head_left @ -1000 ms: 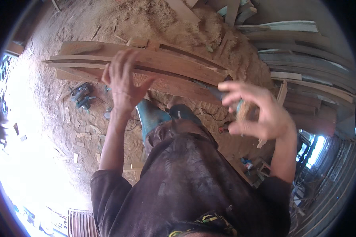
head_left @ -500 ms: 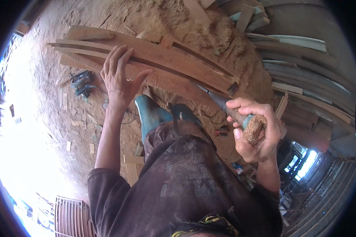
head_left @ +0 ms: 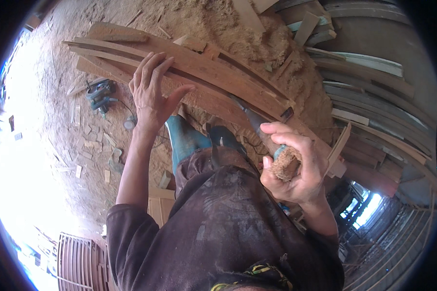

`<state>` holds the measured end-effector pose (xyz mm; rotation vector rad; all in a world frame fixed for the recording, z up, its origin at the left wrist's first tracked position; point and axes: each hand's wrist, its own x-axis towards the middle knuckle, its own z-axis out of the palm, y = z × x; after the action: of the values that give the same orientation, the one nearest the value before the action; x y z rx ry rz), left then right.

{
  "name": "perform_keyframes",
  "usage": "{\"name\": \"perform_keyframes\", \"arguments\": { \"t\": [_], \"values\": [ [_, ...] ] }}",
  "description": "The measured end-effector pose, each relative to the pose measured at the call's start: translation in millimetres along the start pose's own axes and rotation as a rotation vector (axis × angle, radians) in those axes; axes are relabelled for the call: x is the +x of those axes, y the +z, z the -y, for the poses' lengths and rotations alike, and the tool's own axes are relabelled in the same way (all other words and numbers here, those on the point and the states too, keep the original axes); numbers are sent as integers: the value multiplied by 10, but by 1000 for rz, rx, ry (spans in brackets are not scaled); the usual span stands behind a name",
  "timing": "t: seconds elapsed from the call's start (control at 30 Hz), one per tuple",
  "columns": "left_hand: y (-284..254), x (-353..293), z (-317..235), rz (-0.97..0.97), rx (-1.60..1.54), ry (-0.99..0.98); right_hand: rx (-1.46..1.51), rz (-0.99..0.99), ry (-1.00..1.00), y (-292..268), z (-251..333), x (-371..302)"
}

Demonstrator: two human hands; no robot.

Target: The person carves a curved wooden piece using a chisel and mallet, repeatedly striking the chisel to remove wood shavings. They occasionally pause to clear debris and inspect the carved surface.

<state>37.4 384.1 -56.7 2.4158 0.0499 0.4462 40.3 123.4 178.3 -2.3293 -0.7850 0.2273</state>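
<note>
I log from afar: left hand (head_left: pixel 153 99), fingers spread and unclenched, apparently resting on a long timber (head_left: pixel 204 68), likely to steady it; right hand (head_left: pixel 298 169), fingers wrapped round a chisel-like tool (head_left: pixel 258 123), blade angled toward the timber's near side, likely for control; timber lying across sawdust (head_left: pixel 199 22).

The right hand (head_left: pixel 310 167) is curled into a grip, index fingertip and thumb at its left. The right forearm (head_left: pixel 321 216) slants up from below it. Left of that grip and farther forward, the left hand (head_left: pixel 149 97) has stretched fingers, thumb spread wide, the left forearm (head_left: pixel 135 169) behind it.
</note>
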Motion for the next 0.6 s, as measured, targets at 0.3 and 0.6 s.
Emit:
{"name": "perform_keyframes", "arguments": {
  "t": [0.3,0.6],
  "values": [
    [-42,-2,-36,19,-5,-28,-52,-55,-94,-29,14,63],
    [13,-8,10,-19,-5,7,-3,-16,57,-28,-55,430]
  ]
}}
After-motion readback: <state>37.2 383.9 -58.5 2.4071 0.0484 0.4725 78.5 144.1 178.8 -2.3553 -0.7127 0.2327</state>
